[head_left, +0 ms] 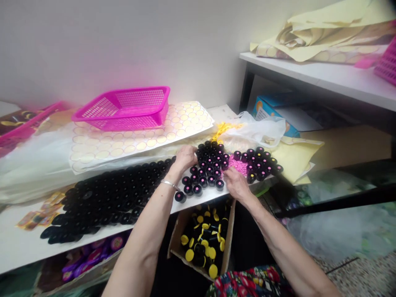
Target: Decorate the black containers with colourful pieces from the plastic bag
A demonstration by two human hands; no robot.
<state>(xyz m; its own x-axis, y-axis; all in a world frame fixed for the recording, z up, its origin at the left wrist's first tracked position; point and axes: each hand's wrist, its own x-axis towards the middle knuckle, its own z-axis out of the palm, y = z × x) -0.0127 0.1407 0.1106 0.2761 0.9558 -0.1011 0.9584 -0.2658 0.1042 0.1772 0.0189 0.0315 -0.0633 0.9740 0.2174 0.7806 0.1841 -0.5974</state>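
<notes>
My left hand (186,157) reaches over the white table with its fingers curled at the edge of a cluster of small black round pieces (209,170), many with a pink dot on top. Whatever its fingertips hold is hidden. At the front of a heap of tiny pink pieces (238,165), my right hand (236,182) has its fingers pinched together; I cannot make out what is in them. More black pieces (262,165), some dotted pink or yellow, stand right of the heap. Left of my left arm is a dense block of plain black pieces (108,196).
Below the table edge, a cardboard box (229,231) holds black pieces with yellow lids. A pink basket (123,119) sits on a sheet of printed circles (192,119). Behind the pink heap lie yellow pieces (225,128) and a plastic bag (262,130). A shelf (324,78) juts in at right.
</notes>
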